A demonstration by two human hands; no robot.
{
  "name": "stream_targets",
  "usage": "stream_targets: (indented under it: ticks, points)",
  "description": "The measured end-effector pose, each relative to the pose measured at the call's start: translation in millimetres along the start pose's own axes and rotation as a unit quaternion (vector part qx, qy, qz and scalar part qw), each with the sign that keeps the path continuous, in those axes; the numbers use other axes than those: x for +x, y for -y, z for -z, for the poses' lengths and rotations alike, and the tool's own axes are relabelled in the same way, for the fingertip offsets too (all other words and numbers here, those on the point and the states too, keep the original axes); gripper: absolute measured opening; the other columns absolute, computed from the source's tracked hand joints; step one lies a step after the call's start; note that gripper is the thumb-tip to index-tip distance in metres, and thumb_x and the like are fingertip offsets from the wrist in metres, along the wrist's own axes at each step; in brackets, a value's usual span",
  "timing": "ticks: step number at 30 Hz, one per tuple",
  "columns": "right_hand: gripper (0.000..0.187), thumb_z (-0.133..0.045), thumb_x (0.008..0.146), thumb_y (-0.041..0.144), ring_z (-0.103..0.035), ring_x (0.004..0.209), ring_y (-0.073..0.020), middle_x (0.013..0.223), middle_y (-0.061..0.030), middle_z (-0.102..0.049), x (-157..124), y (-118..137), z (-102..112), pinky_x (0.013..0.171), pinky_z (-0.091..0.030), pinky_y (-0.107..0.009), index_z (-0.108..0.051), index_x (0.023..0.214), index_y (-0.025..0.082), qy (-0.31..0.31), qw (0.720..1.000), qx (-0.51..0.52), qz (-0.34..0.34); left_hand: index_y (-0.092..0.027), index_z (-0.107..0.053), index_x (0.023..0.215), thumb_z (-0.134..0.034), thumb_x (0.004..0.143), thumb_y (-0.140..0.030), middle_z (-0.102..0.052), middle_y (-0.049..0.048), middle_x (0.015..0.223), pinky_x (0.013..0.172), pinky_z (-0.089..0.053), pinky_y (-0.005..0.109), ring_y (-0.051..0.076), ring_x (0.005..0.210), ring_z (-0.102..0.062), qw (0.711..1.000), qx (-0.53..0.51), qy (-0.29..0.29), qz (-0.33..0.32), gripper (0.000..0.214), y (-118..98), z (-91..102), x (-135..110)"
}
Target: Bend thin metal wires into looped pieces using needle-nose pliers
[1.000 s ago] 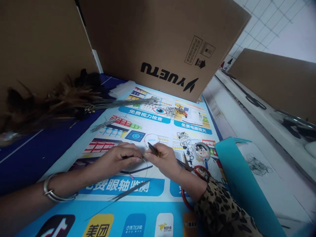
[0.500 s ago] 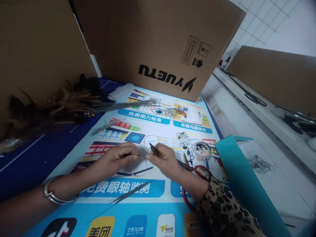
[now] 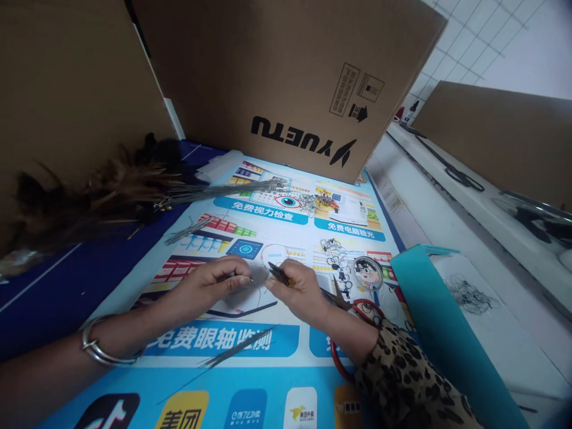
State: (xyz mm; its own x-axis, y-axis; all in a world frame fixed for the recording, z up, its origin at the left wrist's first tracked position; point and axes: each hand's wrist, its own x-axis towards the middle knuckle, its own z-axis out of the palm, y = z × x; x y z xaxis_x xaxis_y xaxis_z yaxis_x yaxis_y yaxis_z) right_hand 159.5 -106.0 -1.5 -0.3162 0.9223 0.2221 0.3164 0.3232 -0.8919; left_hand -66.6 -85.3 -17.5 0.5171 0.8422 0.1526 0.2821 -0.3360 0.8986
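My left hand (image 3: pixel 223 281) is closed, thumb pressed against the fingers, pinching a thin wire (image 3: pixel 258 292) that curves out beside the fingertips. Just to the right, my right hand (image 3: pixel 298 289) wraps around a pair of pliers (image 3: pixel 277 272), whose dark jaws point up and left. A small gap separates the two hands, and the pliers' jaws are apart from the left fingers. Under and beside my right wrist lie red-handled scissors (image 3: pixel 369 308). A bundle of thin grey wires (image 3: pixel 241 347) rests on the printed sheet below the hands.
Small dark wire loops (image 3: pixel 331 251) and a round dish (image 3: pixel 367 273) lie to the right. Long wires (image 3: pixel 232 189) and brown feathers (image 3: pixel 102 190) are at the left. A large carton (image 3: pixel 286 71) stands behind; a teal box (image 3: pixel 447 333) borders the right, with tangled wire (image 3: pixel 471 296) beyond it.
My left hand has turned slightly and the wire loop has shifted, showing less plainly between the hands. The pliers' jaws have tilted a little lower and farther left.
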Motion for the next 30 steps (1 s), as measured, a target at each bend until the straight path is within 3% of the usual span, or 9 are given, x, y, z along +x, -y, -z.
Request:
stream_targets:
  ticks: [16,26,30]
  points:
    - [0.036,-0.062,0.081,0.039,-0.041,0.064,-0.0131,0.063,0.0037,-0.037,-1.2,-0.4,-3.6,0.059,-0.03,-0.027,-0.038,0.06,0.022,-0.018,1.0,-0.023,0.0,-0.02,-0.07,0.092,-0.056,0.094,-0.036,-0.07,0.0031,0.087,0.074,-0.048,0.028,0.017,0.083,-0.062,0.998,0.02,0.064,-0.009,0.022,0.0,-1.7,-1.1]
    - [0.034,-0.061,0.081,0.036,-0.043,0.064,-0.0146,0.062,0.0026,-0.04,-3.1,-0.6,-7.2,0.06,-0.032,-0.028,-0.037,0.061,0.023,-0.044,0.994,-0.067,0.069,-0.018,-0.065,0.076,-0.057,0.092,-0.036,-0.06,-0.0008,0.072,0.063,-0.044,0.023,0.014,0.069,-0.055,0.998,0.02,0.053,-0.018,0.025,-5.1,-3.3,-0.1]
    - [0.035,-0.061,0.08,0.038,-0.042,0.063,-0.0146,0.061,0.0028,-0.039,-3.0,1.9,-8.0,0.06,-0.032,-0.028,-0.036,0.061,0.024,-0.049,0.995,-0.058,0.063,-0.019,-0.066,0.077,-0.056,0.093,-0.034,-0.062,-0.0008,0.072,0.065,-0.044,0.024,0.014,0.071,-0.056,0.997,0.033,0.061,-0.032,0.024,-6.7,-3.5,0.1]
